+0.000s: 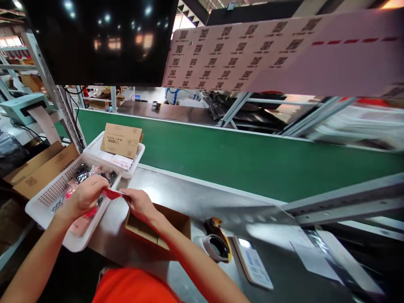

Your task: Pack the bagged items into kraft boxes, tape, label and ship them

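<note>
A thin red item, perhaps a packet or card, is stretched between both hands; its exact kind is too small to make out. My left hand pinches its left end, above a white perforated basket that holds several small plastic-wrapped goods in pink, red and black. The right end is gripped by my right hand, over the left corner of an open cardboard box. My right forearm hides part of that box.
A tape dispenser and a phone-like handheld device lie right of the box. Behind the basket, a second white tray carries a folded carton. A green conveyor belt runs behind the metal bench; a metal post juts at right.
</note>
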Motion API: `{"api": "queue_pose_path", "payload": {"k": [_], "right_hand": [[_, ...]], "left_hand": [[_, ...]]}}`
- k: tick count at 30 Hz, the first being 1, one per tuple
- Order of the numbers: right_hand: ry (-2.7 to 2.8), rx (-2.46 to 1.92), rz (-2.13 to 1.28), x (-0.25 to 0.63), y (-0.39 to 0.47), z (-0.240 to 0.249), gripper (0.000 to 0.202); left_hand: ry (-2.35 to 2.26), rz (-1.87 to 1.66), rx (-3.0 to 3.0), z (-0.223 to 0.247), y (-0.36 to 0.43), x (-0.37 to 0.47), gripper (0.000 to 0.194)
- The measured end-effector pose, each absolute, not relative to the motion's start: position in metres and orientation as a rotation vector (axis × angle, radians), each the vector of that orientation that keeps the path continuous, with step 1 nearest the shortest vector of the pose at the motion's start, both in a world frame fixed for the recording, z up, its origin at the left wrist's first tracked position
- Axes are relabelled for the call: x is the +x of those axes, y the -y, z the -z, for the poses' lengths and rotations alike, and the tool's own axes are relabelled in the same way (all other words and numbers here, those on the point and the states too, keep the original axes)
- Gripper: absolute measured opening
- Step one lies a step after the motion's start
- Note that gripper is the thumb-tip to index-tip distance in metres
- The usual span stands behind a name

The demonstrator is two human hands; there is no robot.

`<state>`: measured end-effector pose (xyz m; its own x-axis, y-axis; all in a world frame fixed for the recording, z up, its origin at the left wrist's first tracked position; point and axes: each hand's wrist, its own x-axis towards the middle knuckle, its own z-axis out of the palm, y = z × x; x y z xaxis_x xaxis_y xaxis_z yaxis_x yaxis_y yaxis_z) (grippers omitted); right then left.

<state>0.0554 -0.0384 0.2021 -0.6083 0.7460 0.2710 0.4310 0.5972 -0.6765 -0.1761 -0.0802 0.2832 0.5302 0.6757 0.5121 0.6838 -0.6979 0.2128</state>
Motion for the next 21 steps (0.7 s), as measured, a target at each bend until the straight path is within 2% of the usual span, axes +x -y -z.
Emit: {"api": "queue_pose_path", "payload": {"k": [4, 7, 11, 15, 18, 19, 21], "right_hand": [[2.227, -1.056, -0.710, 0.067, 0.030, -0.201, 0.040], [2.254, -1.146, -0.563, 0.130, 0.042, -0.219, 0.035], [2.635, -1.270, -0.333, 0.211, 0.058, -0.228, 0.022], [2.785, -1.352, -0.028, 0.217, 0.059, -0.183, 0.019], [2.800, -1.488, 0.054, 0.197, 0.056, -0.141, 0.029], [2.794, -1.540, 0.076, 0.192, 0.055, -0.131, 0.035], [2.750, -1.643, 0.163, 0.188, 0.055, -0.118, 0.049]], "left_hand": [[1.576, 0.810, -2.438, -0.243, 0.089, -0.222, 0.036], [1.932, 0.665, -2.300, -0.195, 0.099, -0.263, 0.033], [2.108, 0.727, -2.309, -0.139, 0.109, -0.304, 0.030], [2.119, 0.770, -2.336, -0.113, 0.086, -0.321, 0.029], [2.042, 0.679, -2.358, -0.110, 0.051, -0.318, 0.032], [2.043, 0.600, -2.365, -0.111, 0.040, -0.314, 0.037], [2.155, 0.344, -2.356, -0.115, 0.019, -0.299, 0.072]]}}
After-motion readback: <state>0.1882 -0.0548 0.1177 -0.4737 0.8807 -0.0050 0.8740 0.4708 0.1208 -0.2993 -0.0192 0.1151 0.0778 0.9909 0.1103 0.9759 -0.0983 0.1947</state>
